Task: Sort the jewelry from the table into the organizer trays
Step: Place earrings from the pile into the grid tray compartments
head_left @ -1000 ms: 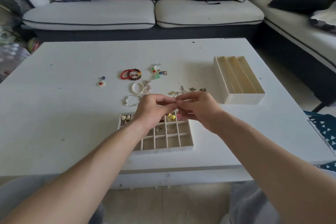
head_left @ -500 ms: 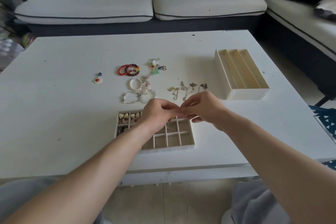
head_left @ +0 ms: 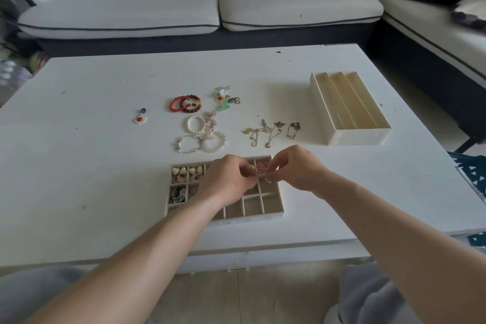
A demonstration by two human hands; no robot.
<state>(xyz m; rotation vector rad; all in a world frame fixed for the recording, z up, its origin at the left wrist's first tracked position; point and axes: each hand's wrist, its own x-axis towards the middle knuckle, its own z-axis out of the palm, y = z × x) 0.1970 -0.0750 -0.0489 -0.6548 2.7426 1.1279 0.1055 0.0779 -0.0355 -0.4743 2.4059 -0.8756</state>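
Tray: beige square-celled organizer tray.
Hands: right hand pinches tiny pale piece; left hand curled, grasp unclear.
Beyond: red beaded bracelets.

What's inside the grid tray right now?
Far-left cells of the grid tray hold heart pieces and a dark patterned piece; pink flower piece far right; near-right cells bare. The left hand and right hand cover the middle cells.
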